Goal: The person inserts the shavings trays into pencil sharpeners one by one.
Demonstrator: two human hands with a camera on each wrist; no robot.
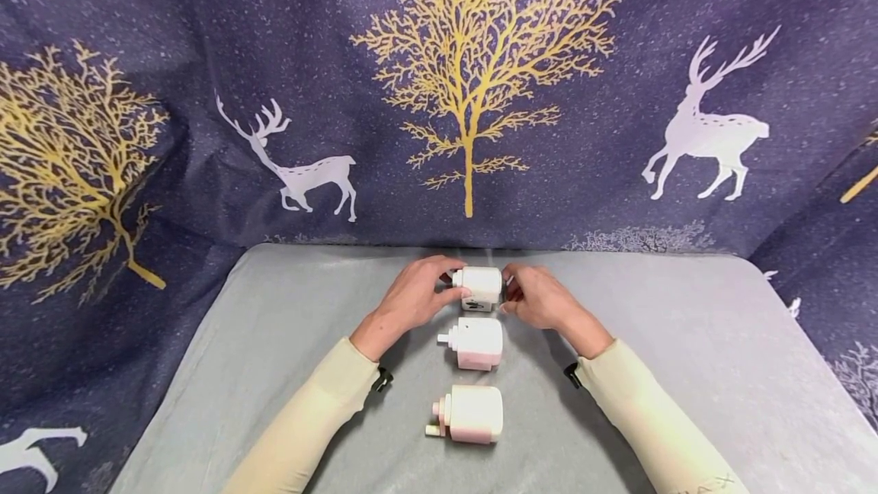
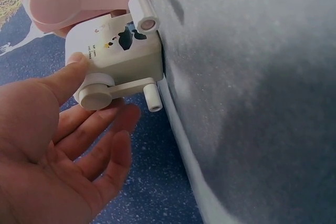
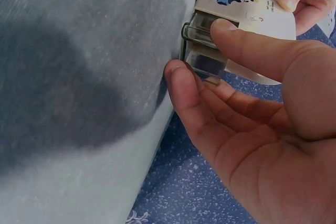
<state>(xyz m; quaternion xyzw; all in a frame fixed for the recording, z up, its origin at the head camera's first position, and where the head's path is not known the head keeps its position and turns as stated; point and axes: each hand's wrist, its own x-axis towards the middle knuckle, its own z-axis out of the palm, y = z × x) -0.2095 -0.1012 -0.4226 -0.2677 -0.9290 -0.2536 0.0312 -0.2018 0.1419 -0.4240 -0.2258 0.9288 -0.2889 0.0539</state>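
A cream hand-crank pencil sharpener [image 1: 482, 282] with a dark printed picture is at the far end of the row, near the table's back edge. My left hand [image 1: 417, 294] grips its crank end, the thumb on the printed side and fingers behind. The crank handle [image 2: 152, 97] points away from that palm in the left wrist view. At the opposite end, my right hand [image 1: 545, 297] pinches the clear shavings drawer [image 3: 207, 64], thumb on its upper side and fingers curled beneath. The drawer stands partly out of the body in the right wrist view.
Two pinkish crank sharpeners stand in line toward me: a middle one [image 1: 479, 343] close to my hands and a nearer one [image 1: 475, 414]. A grey cloth covers the table [image 1: 288, 303]. Behind it hangs a dark blue curtain [image 1: 590, 197] with deer and trees.
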